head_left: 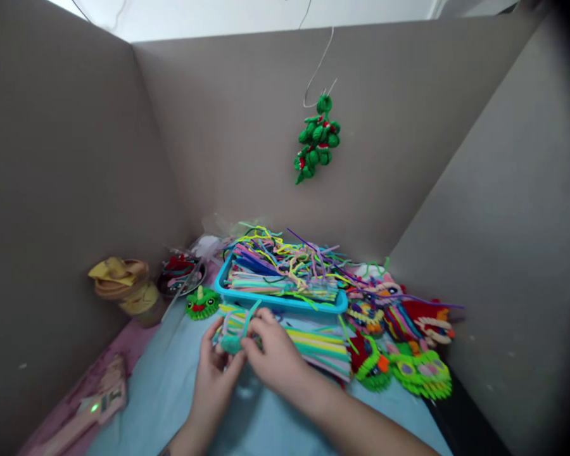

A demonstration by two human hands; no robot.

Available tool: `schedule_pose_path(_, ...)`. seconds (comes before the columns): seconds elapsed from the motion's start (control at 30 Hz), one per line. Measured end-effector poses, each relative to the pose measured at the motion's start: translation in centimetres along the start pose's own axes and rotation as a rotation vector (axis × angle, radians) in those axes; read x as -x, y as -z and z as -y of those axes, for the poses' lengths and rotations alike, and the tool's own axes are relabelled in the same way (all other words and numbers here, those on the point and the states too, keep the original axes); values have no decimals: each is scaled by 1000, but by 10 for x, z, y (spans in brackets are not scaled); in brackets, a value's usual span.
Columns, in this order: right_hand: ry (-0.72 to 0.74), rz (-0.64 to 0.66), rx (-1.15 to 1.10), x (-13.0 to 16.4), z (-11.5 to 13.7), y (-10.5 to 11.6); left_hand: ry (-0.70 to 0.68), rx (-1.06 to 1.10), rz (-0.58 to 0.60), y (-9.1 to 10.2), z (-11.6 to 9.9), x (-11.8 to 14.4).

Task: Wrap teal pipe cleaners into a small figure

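Left hand (213, 375) and right hand (273, 354) together pinch a small teal fuzzy piece (230, 344). Behind them sits a blue rectangular plastic tray (280, 304).

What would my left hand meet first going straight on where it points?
Past the teal piece, your left hand would probably meet the bundled fuzzy stems before the blue tray, though depth is unclear.

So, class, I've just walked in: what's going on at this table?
A person holds a small teal fuzzy piece in the left hand while the right hand pinches at its side. A bundle of fuzzy strips lies just beyond, before a heaped blue tray. Fuzzy creatures sit to the right.
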State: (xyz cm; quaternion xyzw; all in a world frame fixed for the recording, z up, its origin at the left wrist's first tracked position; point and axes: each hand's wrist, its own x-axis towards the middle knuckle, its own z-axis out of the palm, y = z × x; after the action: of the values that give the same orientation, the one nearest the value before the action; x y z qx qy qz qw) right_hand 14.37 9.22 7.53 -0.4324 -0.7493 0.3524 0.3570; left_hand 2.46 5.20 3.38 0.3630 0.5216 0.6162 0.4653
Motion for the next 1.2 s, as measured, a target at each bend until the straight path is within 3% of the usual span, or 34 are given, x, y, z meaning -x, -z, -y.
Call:
schedule_pose_path(0.23, -110, -248, -146, 48, -25, -13, 90, -45, 222, -5, 8, 23)
schedule_pose_path(0.37, -83, -340, -58, 68, -43, -19, 158, -140, 334, -3, 19, 34)
schedule_pose_path(0.6, 161, -198, 261, 73, -48, -14, 209, -46, 255, -5, 47, 49)
schedule_pose_path(0.73, 184, -144, 287, 68, -45, -23, 118, -14, 136, -2, 57, 43)
schedule_pose_path(0.8, 163, -189, 243, 64, -44, -29, 99, -40, 148, 0, 54, 36)
schedule_pose_path(0.9, 79, -354, 144, 61, -41, -36, 85, -68, 237, 4, 44, 28)
schedule_pose_path(1.2, -36, -515, -196, 73, -35, -30, -66, -109, 335, -3, 28, 35)
